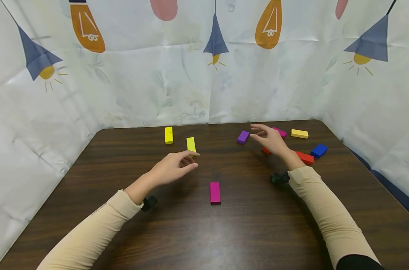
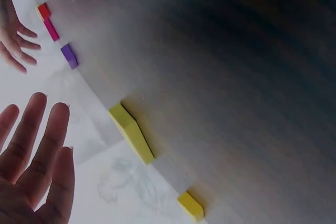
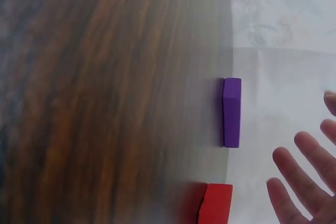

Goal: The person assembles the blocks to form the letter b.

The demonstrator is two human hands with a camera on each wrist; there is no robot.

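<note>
Both left hand (image 1: pixel 172 168) and right hand (image 1: pixel 270 139), relaxed, hover well apart, purple block (image 1: pixel 243 137) near table's far edge (image 1: pixel 221 125).

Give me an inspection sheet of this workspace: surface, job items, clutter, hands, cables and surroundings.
Surface: dark brown wood-grain tabletop, with glare toward the front.
Job items: two bright yellow rectangular blocks far left of centre; purple rectangular block beside the right hand; magenta rectangular block alone in the middle; at right, pale yellow rectangular block, blue rectangular block, plus red pieces and another magenta piece, partly hidden.
Clutter: nothing seen beyond these.
Hands: left hand and right hand both relaxed, holding nothing.
Cables: nothing seen.
Surroundings: creased white sheeting printed with lamps and bulbs.
</note>
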